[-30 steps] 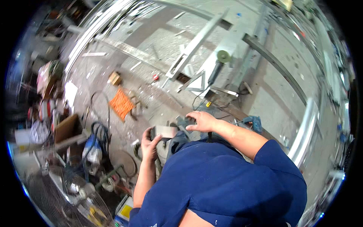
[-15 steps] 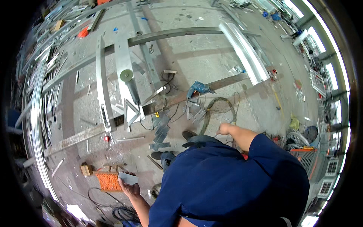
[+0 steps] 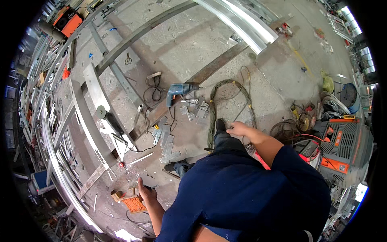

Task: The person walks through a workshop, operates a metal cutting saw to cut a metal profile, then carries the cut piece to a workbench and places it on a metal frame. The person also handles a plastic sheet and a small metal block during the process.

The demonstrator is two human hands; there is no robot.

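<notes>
hands (image 3: 148, 193): 2 | held plate (image 3: 152, 187): seemingly 1 | drill (image 3: 176, 91): 1 | grinder (image 3: 112, 122): 1 | shoes (image 3: 220, 125): 2

The thin piece (image 3: 152, 187) in the left hand (image 3: 148, 194) shows only as a dark sliver, whether the right hand (image 3: 239, 129) has anything in its curled fingers is hidden, and the silver channels (image 3: 244, 26) well ahead of that hand run off the upper edge.

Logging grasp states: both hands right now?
Left hand: holding a thin flat piece, seen nearly edge-on.
Right hand: fingers curled; whether it holds anything cannot be told.
</notes>
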